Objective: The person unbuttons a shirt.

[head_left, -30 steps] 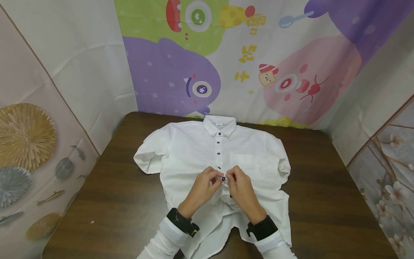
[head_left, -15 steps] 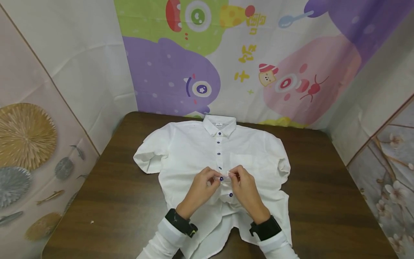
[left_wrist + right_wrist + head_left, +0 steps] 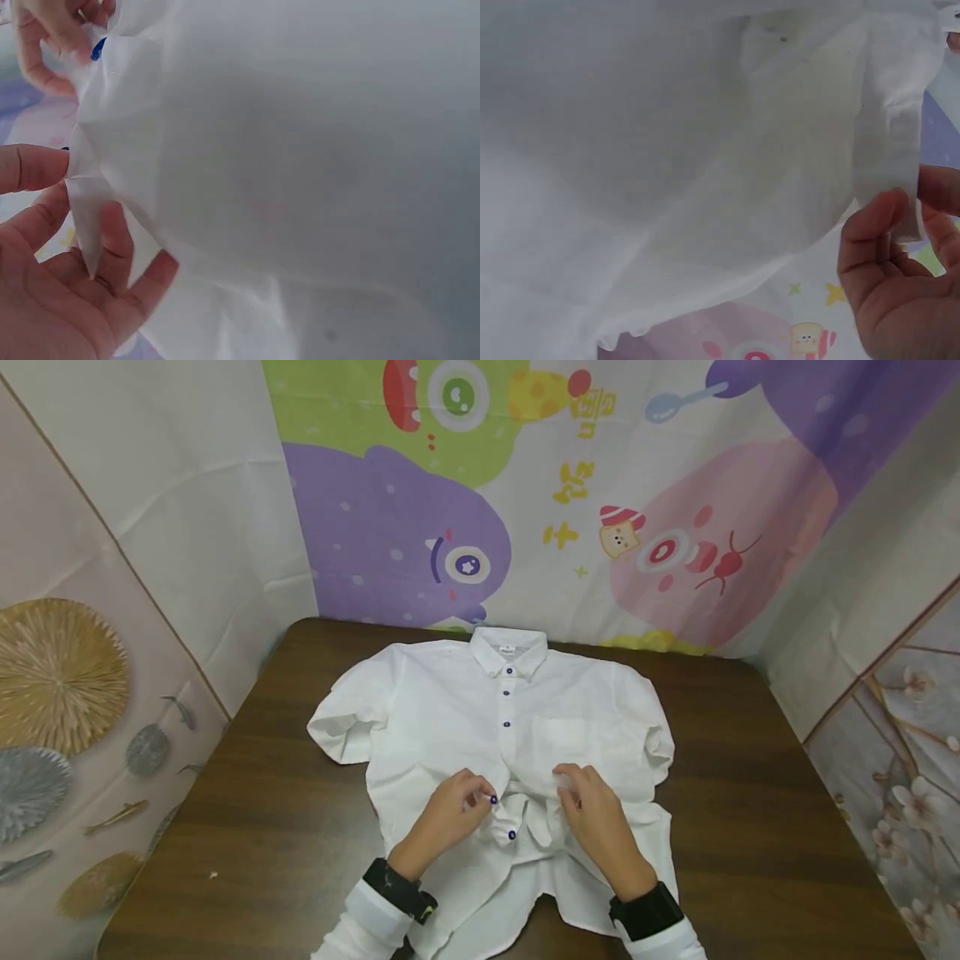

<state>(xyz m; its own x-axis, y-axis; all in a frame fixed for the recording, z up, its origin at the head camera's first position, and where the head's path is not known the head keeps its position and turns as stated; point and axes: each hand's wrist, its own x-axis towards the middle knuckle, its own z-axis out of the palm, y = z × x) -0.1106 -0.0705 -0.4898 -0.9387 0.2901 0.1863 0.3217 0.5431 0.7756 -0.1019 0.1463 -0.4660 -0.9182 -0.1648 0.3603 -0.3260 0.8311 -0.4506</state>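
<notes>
A white short-sleeved shirt (image 3: 442,710) lies face up, collar away from me, with dark blue buttons along its front strip. My left hand (image 3: 453,814) pinches the front edge beside a blue button (image 3: 493,799). Another button (image 3: 512,835) shows just below, on the bunched strip. To the right, my right hand (image 3: 596,818) pinches the opposite front edge, and its thumb (image 3: 885,214) and finger hold the white strip in the right wrist view. Between the hands the lower front is parted and lifted into folds. The left wrist view shows the left fingers (image 3: 116,240) spread under the fabric.
The shirt lies on a dark brown wooden table (image 3: 750,827). Behind its far edge hangs a cartoon-printed cloth (image 3: 420,527). Patterned panels stand at both sides. A tiny white scrap (image 3: 213,875) lies at the left. Each wrist wears a black band (image 3: 647,910).
Both hands have come toward me and spread apart. The left carries the buttoned edge down and left, the right moves right, and the front below the upper buttons has parted between them.
</notes>
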